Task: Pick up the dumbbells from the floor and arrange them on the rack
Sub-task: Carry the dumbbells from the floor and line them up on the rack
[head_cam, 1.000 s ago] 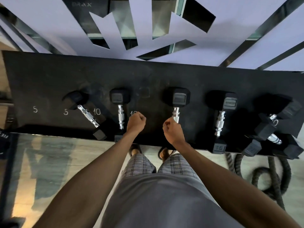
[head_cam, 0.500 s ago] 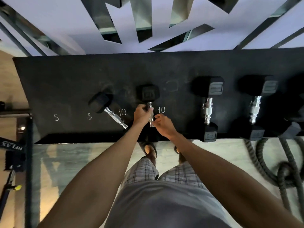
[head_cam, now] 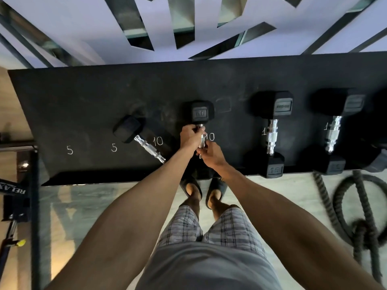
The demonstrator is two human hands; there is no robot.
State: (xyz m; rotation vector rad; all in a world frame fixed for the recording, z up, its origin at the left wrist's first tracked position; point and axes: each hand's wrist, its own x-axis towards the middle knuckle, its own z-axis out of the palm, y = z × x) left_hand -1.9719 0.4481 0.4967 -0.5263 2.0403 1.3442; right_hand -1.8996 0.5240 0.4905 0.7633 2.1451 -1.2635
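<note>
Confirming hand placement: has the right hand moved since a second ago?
Yes: the right hand moved left, from the 15 dumbbell to the handle beside the right chalk 10.

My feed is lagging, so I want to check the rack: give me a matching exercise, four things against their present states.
Things:
1. centre dumbbell
2. leftmost dumbbell
3. dumbbell marked 15
4. rope

States:
A. coiled on the floor
B. lying straight on the rack, untouched
C. handle held by the left hand and the right hand
D. lying at an angle on the rack, untouched

Pairs: 1-C, 2-D, 3-B, 4-A.
</note>
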